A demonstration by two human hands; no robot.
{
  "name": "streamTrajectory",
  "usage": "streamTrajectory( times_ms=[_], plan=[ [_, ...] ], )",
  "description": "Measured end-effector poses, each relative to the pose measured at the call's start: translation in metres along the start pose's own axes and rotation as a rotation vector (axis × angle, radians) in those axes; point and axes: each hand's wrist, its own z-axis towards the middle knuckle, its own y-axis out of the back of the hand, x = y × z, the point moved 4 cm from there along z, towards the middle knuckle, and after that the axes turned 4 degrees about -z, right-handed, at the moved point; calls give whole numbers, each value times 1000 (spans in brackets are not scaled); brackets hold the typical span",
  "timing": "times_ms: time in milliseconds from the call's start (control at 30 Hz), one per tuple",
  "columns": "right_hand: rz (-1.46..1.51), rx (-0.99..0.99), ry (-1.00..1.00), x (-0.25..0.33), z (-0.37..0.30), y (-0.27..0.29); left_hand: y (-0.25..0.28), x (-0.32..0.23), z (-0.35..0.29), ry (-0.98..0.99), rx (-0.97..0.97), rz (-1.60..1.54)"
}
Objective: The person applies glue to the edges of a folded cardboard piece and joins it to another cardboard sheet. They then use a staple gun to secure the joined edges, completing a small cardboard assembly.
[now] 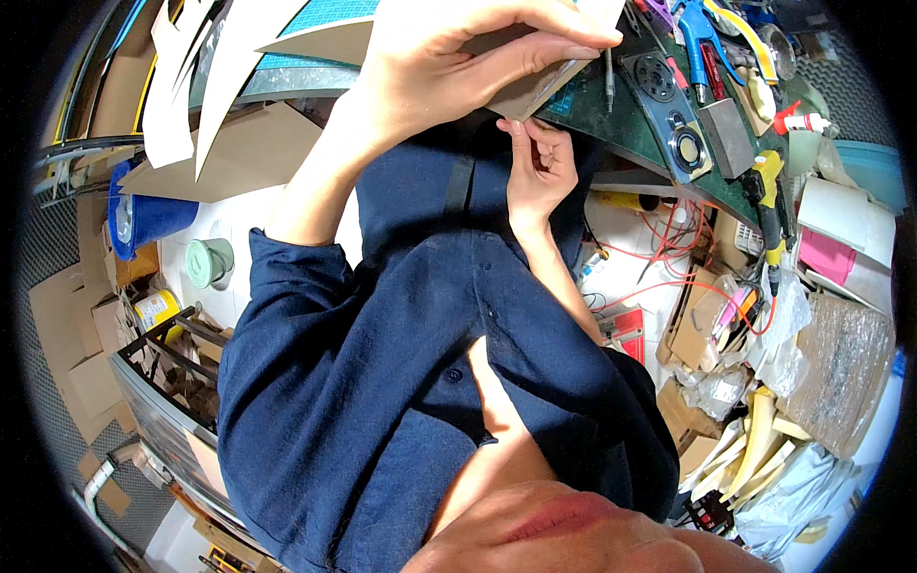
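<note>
Above the table's near edge, my left hand (458,76) is closed on a thin brown piece of board (528,94), thumb and fingers gripping its upper part. A pale face of the board catches the light past my fingertips. My right hand (543,174) is lower down, its thumb and index finger pinched together at the board's bottom corner. The other right fingers curl inward. Part of the board lies hidden behind my left hand.
On the dark green tabletop (621,129) lie a dark blue device with round parts (671,115), a grey block (726,138), a blue tool (695,38) and a yellow-black tool (767,186). Curved pale sheets (224,72) overhang at left. A blue bucket (143,215) and red cord (659,244) are below.
</note>
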Motion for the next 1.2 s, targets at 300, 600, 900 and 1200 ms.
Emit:
streamTrajectory(
  times_ms=[300,600,900,1200],
  plan=[
    [-4,5,-62,1,-1,0,1,4,-7,-18,-43,71],
    [-97,18,-22,9,0,3,-5,7,-13,-16,-87,104],
    [-295,26,-15,4,2,25,-17,11,-14,-46,-106,-19],
    [-225,3,-2,2,4,28,-18,6,-16,-13,-127,53]
  ],
)
